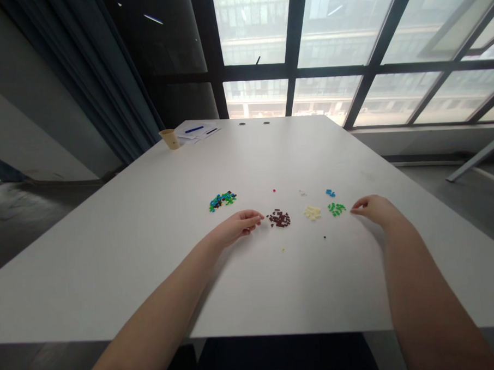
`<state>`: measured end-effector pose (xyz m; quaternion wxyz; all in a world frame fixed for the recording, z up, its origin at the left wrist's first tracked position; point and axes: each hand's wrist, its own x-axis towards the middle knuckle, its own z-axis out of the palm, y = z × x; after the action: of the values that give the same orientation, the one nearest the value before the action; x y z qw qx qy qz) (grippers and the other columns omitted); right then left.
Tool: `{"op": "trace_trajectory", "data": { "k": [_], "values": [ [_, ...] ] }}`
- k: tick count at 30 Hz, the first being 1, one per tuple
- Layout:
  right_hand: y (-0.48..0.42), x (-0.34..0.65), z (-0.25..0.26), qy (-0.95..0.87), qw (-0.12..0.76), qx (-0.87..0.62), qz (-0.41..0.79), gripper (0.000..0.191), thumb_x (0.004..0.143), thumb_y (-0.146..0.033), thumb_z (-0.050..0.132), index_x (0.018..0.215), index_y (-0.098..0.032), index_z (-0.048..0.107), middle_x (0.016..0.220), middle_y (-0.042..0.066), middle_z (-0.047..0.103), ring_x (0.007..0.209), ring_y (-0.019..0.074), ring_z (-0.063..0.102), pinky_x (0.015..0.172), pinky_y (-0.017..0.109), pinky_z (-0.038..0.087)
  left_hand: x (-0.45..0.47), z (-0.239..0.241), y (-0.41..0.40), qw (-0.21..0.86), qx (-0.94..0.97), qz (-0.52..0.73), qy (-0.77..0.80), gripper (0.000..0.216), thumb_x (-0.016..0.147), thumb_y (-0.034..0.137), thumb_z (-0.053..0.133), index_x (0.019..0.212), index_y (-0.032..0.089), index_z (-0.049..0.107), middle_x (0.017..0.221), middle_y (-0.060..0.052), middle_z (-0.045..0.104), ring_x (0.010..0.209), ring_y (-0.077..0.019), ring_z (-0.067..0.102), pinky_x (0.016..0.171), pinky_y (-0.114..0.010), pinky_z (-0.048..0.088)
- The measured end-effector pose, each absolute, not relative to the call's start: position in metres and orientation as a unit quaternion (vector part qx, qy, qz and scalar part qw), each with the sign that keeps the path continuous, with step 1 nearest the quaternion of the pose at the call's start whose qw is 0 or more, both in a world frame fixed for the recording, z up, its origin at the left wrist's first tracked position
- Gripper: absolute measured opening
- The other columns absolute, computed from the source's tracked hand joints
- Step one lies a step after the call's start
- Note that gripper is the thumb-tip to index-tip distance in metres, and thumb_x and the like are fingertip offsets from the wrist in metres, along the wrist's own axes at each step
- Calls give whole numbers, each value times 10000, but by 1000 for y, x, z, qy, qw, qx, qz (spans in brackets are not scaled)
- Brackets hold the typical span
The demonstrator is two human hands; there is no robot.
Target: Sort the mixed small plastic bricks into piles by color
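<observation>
My left hand (244,225) is at the left edge of a pile of small dark brown toy bricks (279,218), fingers curled and thumb close to the index finger. Whatever lies between its fingertips is too small to make out. Just right of a pile of green bricks (337,209), my right hand (371,208) is closed in a pinch at the tabletop. Its fingertips hide anything held. Between the brown and green piles lie pale yellow bricks (312,213). A few blue bricks (330,193) sit behind the green ones.
A mixed heap of bricks (222,200) lies behind my left hand. Single red (274,190), black (324,237) and yellow (283,250) pieces and some whitish pieces (303,193) are scattered around. A paper cup (170,138) and papers with a blue pen (194,129) occupy the table's far left.
</observation>
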<state>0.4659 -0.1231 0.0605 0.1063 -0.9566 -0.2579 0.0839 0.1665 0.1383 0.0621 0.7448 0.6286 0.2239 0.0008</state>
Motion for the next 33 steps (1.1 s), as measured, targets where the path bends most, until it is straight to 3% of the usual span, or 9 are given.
{"op": "trace_trajectory", "data": {
  "k": [8,12,19,25,28,33],
  "values": [
    [-110,453,61,-268,99,-955,82,161,594,-341,686,699,-223,718,659,34,638,575,142,549,521,246,367,168,64,142,735,624,21,263,302,614,366,710,801,146,623,704,7,524,539,-42,391,494,-188,259],
    [-113,458,59,-274,109,-953,65,198,653,-382,636,722,-214,718,705,55,656,613,162,563,539,256,378,168,65,143,734,624,38,267,296,610,362,705,795,145,625,716,0,535,549,-47,419,493,-185,276],
    [-118,461,59,-254,131,-958,15,264,745,-383,532,799,-192,706,738,74,668,614,170,564,539,264,365,157,75,178,697,554,281,358,334,538,378,704,770,171,584,672,27,538,531,-51,445,493,-179,314],
    [-122,469,53,-259,104,-960,23,238,754,-336,517,773,-171,688,784,94,675,652,178,572,557,265,374,150,67,208,546,620,359,435,242,593,331,649,756,162,590,680,7,566,542,-77,455,504,-203,329],
    [-124,471,52,-253,97,-962,40,191,716,-329,560,719,-181,681,738,80,670,607,165,563,537,261,370,151,58,211,461,702,335,426,177,650,295,610,760,158,600,692,-20,590,582,-112,497,553,-233,372],
    [-123,464,56,-265,108,-956,64,106,626,-294,636,652,-199,675,677,40,650,543,133,542,501,243,362,146,53,210,228,837,270,418,147,731,258,519,801,183,624,808,-64,634,679,-171,541,629,-277,384]
  ]
}}
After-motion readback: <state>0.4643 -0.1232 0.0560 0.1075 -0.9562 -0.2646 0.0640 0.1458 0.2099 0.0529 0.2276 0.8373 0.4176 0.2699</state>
